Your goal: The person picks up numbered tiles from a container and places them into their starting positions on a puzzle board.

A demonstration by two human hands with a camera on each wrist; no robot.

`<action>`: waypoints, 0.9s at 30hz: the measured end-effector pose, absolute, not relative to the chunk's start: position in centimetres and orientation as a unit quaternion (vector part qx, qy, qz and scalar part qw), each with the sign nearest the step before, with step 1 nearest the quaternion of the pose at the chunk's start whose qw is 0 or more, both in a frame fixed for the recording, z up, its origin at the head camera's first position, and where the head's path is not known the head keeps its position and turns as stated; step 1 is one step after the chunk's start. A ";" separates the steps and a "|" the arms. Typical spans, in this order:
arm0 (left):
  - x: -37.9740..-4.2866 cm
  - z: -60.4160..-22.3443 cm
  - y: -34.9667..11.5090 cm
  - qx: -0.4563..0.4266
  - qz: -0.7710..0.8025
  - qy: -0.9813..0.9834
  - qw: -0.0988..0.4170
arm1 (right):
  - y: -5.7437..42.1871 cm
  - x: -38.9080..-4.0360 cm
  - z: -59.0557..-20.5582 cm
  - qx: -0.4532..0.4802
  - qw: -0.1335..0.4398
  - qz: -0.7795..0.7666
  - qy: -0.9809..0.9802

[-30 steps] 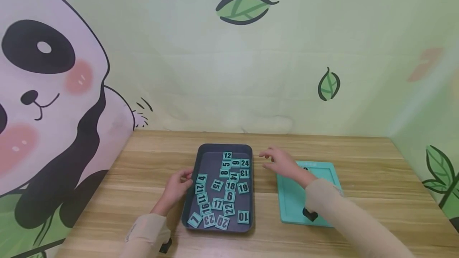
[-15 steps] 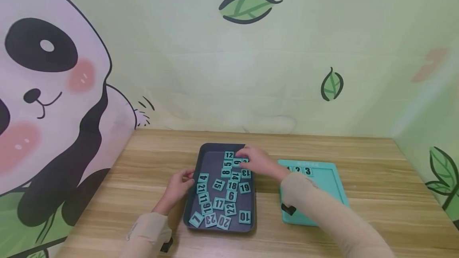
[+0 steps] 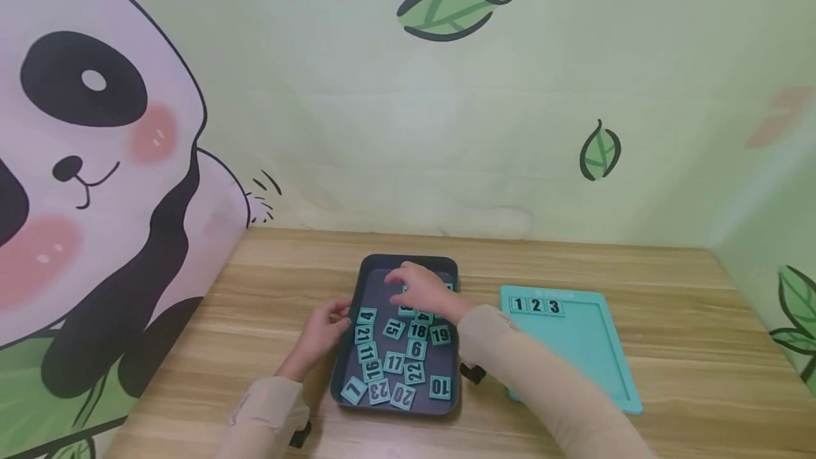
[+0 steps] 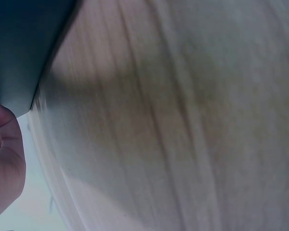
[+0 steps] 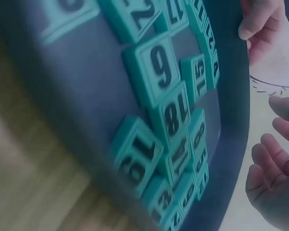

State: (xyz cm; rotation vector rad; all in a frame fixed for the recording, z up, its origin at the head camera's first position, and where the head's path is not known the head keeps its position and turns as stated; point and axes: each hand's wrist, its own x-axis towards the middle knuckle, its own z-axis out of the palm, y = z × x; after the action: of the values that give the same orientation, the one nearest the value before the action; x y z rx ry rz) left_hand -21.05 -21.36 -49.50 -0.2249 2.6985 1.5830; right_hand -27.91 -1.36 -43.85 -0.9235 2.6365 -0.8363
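A dark rectangular tray (image 3: 376, 282) carries several teal number tiles (image 3: 418, 331). My left hand (image 3: 319, 335) holds the tray's left rim; in the left wrist view a finger touches the tray wall (image 4: 24, 53). Over the tray's far part hovers my right hand (image 3: 426, 291), covering some upper tiles. Its fingers are loosely bent with nothing between them, as the right wrist view also shows. The 4 tile (image 3: 366, 316) lies by the left wall, below and left of that hand. Close by is the 15 tile (image 3: 394, 329).
To the right lies a teal board (image 3: 574, 353) with a raised border, partly behind the right sleeve. Tiles 1 (image 3: 519, 304), 2 (image 3: 537, 306) and 3 (image 3: 554, 307) sit in a row at its upper left. Behind the wooden table (image 3: 306, 253) rises a printed backdrop.
My right hand has moved left from beside the board to over the tray, uncovering the row of tiles 1, 2 and 3. The left hand stays at the tray rim.
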 end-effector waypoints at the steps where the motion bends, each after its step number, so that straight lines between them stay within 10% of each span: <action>1: -21.1 -49.5 -21.4 -0.072 0.505 0.860 0.003 | -1.8 -28.0 -44.0 -0.313 0.118 -0.287 0.898; 27: -20.9 -49.2 -21.5 -0.068 0.517 0.853 0.007 | -5.2 -27.6 -47.6 -0.333 0.217 -0.278 0.875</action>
State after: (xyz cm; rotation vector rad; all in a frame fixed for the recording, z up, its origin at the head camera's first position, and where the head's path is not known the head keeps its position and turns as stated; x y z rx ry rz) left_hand -20.91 -21.46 -49.20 -0.2120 2.6690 1.6165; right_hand -27.56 -5.22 -47.62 -0.9218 2.4226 -0.7689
